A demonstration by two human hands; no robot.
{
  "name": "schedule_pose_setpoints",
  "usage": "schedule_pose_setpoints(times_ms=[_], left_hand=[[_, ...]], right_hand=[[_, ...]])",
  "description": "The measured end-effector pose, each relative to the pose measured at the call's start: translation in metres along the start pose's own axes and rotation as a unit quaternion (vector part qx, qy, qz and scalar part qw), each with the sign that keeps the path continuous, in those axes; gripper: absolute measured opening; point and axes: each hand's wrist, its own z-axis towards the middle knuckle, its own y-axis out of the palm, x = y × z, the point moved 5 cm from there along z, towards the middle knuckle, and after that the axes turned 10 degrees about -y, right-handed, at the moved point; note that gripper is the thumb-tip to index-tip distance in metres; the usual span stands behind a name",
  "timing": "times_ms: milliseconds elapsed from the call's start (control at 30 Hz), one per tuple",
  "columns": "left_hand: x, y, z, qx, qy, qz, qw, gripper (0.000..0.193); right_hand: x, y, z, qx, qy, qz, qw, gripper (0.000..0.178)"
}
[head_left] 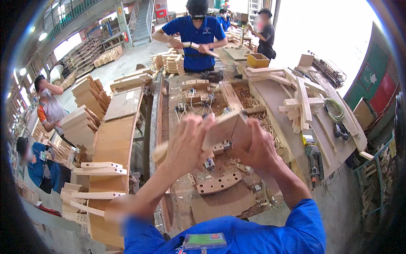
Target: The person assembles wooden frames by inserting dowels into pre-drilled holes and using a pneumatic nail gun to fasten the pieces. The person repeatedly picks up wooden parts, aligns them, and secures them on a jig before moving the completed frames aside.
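Note:
Above the workbench, a pale wooden piece (220,129) is held up between my two hands. Its lower-left end pokes out past my left wrist, slightly blurred. My left hand (186,139) is closed around its left part, fingers over the top. Closed on the right end is my right hand (259,146), thumb side toward the piece. A dark line crosses the wood beside the right fingers; whether a separate flat piece lies there I cannot tell. Below, a curved wooden rail with drilled holes (219,183) lies on the bench near a cardboard sheet (224,202).
Metal clamps (195,98) and wood chips (270,135) cover the bench. At right, wooden parts (302,99), a coiled hose (334,110) and a power tool (314,163) lie on a board. Drilled rails (101,169) lie at left. A co-worker (196,38) handles wood across the bench.

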Motion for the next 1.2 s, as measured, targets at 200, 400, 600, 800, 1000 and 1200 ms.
schedule_pose_setpoints(times_ms=[200, 400, 600, 800, 1000, 1200], left_hand=[[-0.018, 0.063, -0.055, 0.025, -0.044, -0.102, 0.993, 0.072], [-0.015, 0.161, -0.135, -0.249, -0.131, -0.096, 0.955, 0.071], [-0.063, 0.217, -0.171, -0.316, -0.109, -0.107, 0.936, 0.064], [-0.089, 0.259, -0.165, -0.411, -0.093, -0.117, 0.899, 0.065], [-0.098, 0.283, -0.16, -0.378, -0.101, -0.166, 0.905, 0.066], [-0.097, 0.297, -0.156, -0.394, -0.055, -0.11, 0.911, 0.074]], right_hand=[[0.122, 0.065, -0.046, 0.311, 0.284, 0.228, 0.878, 0.07], [0.165, 0.175, -0.14, 0.391, 0.438, 0.351, 0.73, 0.073], [0.136, 0.205, -0.198, 0.188, 0.627, 0.391, 0.647, 0.062], [0.129, 0.184, -0.245, 0.06, 0.629, 0.381, 0.675, 0.06], [0.145, 0.174, -0.251, 0.032, 0.556, 0.31, 0.771, 0.055], [0.166, 0.169, -0.228, 0.042, 0.503, 0.246, 0.827, 0.045]])
